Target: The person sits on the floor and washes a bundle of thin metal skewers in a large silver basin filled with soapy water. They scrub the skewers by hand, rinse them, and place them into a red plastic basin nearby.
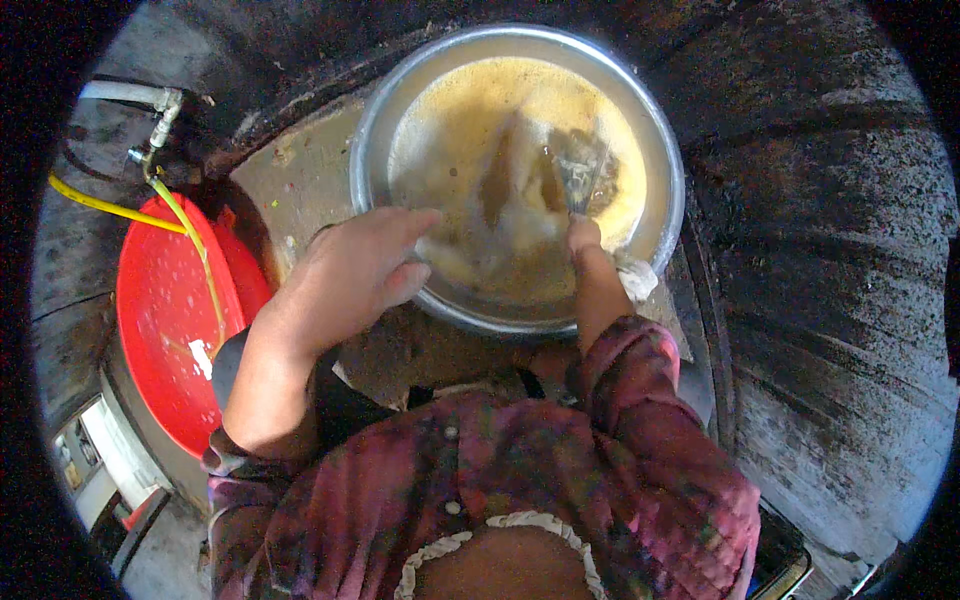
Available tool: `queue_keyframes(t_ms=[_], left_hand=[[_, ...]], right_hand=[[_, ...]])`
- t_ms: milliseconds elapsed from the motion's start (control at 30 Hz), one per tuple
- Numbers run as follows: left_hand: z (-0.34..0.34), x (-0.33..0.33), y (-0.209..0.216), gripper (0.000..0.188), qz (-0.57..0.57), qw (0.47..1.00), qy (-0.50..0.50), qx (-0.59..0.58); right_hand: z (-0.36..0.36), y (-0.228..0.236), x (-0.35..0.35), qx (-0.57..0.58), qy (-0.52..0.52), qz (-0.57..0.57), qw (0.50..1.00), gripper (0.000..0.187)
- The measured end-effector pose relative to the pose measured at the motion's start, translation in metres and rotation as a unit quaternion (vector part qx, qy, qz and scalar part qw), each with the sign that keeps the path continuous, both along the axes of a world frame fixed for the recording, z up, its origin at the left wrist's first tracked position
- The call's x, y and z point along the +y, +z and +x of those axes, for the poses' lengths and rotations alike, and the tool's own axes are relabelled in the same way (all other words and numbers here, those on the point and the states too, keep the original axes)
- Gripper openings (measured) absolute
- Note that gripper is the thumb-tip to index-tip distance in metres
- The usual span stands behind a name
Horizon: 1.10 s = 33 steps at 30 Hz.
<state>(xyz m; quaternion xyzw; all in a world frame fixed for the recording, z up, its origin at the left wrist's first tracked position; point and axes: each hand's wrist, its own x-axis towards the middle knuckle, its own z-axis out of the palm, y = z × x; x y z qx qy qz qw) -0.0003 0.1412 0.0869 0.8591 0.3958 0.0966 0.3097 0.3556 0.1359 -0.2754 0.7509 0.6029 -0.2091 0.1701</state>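
Wide round silver metal basin (662, 190) holds frothy tan liquid (455, 110). Grey fan-shaped whisk-like tool (579, 182) inside basin, right of centre, head down in liquid. Right hand (584, 240) closed round its near end. Probably light, springy, slippery wet; best held at handle end. Left hand (365, 265) at basin's left rim, thumb apart, visibly holding nothing.

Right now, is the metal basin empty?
Not empty: frothy tan liquid hides the bottom of the metal basin. Its depth I cannot tell.
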Motion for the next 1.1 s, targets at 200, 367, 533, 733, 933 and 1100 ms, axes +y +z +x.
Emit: queue_keyframes(t_ms=[200,367,533,733,933,1100], left_hand=[[0.002,-0.002,0.010,0.041,-0.012,1.000,-0.001,0.010],[0.002,-0.003,0.007,0.038,0.013,1.000,-0.002,0.014],[0.010,-0.004,0.006,0.039,0.013,0.999,-0.027,0.026],[0.005,-0.003,0.003,0.042,0.016,0.999,-0.031,0.040],[0.002,-0.004,0.004,0.037,0.018,0.999,-0.023,0.033],[0.004,-0.006,0.000,0.037,0.019,1.000,-0.016,0.019]], right_hand=[[0.020,0.026,0.010,-0.004,0.122,-0.018,0.992,0.022],[0.051,0.059,0.002,-0.018,0.109,-0.058,0.992,0.026],[0.106,0.131,0.021,-0.055,0.082,0.044,0.994,0.024],[0.101,0.265,-0.049,0.097,-0.080,0.180,0.976,0.035],[0.168,0.210,-0.133,-0.081,-0.109,-0.057,0.989,0.036],[0.131,0.244,-0.119,0.074,-0.111,0.149,0.980,0.032]])
